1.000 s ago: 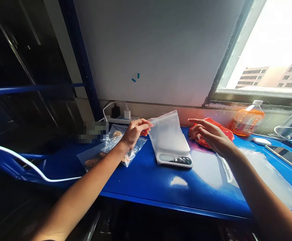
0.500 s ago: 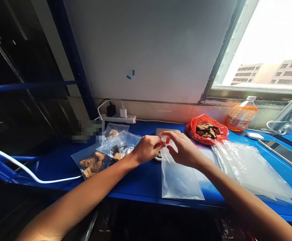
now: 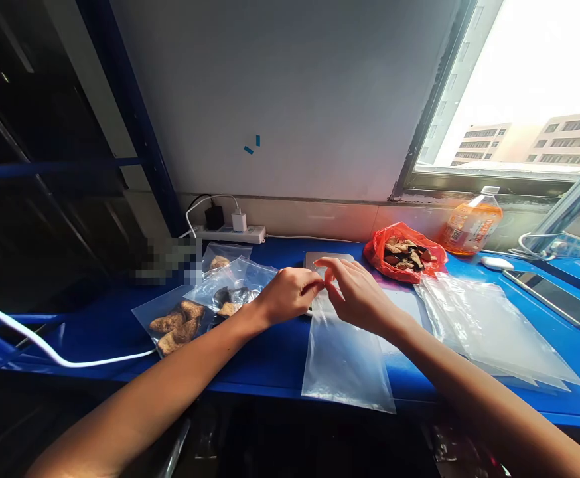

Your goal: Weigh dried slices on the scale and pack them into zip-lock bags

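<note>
A clear plastic zip bag hangs flat from my two hands over the front of the blue table. My left hand pinches its top edge, fingers pressed together. Close beside it, my right hand has thumb and fingertips bent onto the same edge. Nothing shows inside the bag. Behind my hands sits a small scale, mostly covered by them. To the right, a red plastic bag lies open with dried brown and dark slices in it. A stack of clear bags lies by my right forearm.
Left of my hands lie filled clear bags with brown chunks. A power strip with chargers stands along the wall. At the right are an orange drink bottle, a white case and a phone.
The zip bag's lower end has swung toward the left and nearer to me. My hands stay together at its top edge. The whole view has shifted slightly.
</note>
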Motion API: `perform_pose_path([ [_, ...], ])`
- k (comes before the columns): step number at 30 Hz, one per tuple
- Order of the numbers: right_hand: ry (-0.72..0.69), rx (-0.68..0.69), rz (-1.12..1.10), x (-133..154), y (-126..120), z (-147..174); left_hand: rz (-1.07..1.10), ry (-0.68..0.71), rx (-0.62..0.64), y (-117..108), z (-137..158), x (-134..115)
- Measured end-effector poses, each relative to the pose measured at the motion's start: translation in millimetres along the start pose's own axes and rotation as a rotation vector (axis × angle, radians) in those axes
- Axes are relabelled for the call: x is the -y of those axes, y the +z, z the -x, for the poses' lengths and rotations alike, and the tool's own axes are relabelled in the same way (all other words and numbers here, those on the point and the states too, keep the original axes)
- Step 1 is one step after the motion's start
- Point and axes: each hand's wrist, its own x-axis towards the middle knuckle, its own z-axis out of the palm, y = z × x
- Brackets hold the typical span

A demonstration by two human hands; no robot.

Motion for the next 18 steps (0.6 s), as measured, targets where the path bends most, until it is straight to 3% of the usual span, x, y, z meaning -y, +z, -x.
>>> perform_pose_path([
  [7, -0.125, 0.023, 0.090, -2.2, 0.5, 0.4, -0.080, 0.099, -0.055, 1.7, 1.8, -1.0],
  [14, -0.223, -0.108, -0.086, -8.8, -5.2, -5.8, -0.063, 0.171, -0.058, -24.7, -5.2, -10.2],
  [18, -0.222, -0.131, -0.061, -19.0, -11.0, -7.5, -0.017, 0.156, -0.126, -37.5, -6.9, -11.5],
])
